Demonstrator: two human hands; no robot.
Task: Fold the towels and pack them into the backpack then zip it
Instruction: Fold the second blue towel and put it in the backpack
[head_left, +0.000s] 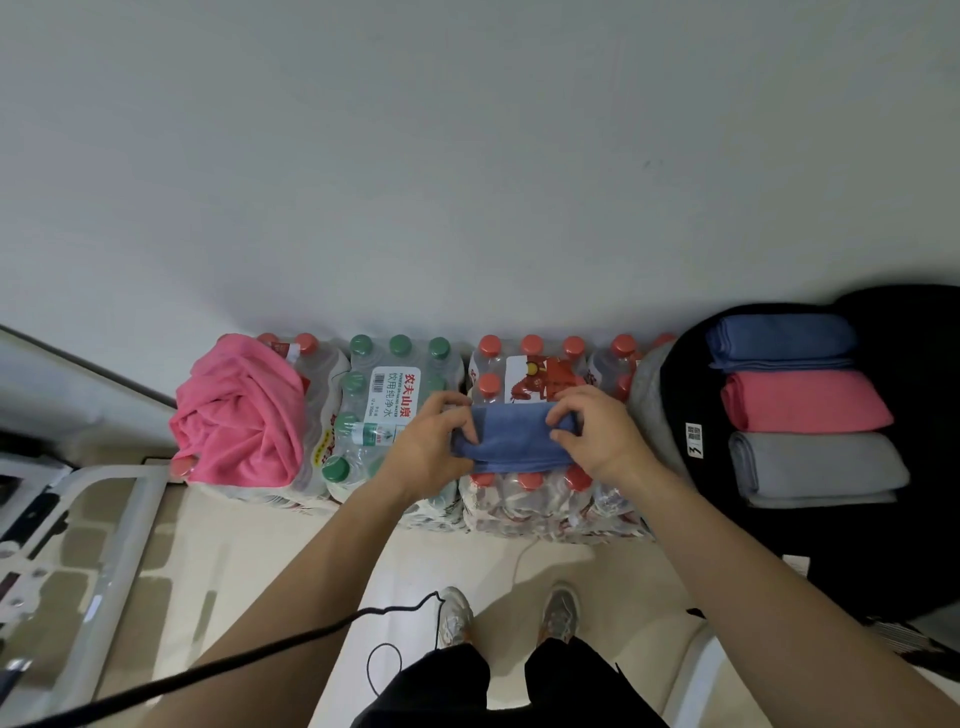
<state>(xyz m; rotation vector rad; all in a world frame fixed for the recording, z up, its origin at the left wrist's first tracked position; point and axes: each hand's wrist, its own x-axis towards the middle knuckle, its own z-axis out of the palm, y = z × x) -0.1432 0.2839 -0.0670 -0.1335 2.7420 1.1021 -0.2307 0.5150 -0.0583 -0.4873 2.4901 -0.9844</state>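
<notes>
Pinching both ends of the folded blue cloth towel (511, 435) at frame centre, left hand (426, 449) and right hand (600, 439) hold it atop shrink-wrapped water bottle packs (524, 501), open black backpack (688, 387) sitting at right.

A half-folded blue towel (511, 434) lay near the packs' (519, 499) front edge, a crumpled pink towel (241, 415) at their left end. The open black backpack (685, 395) held three folded towels (802, 402): blue, pink, grey.
</notes>
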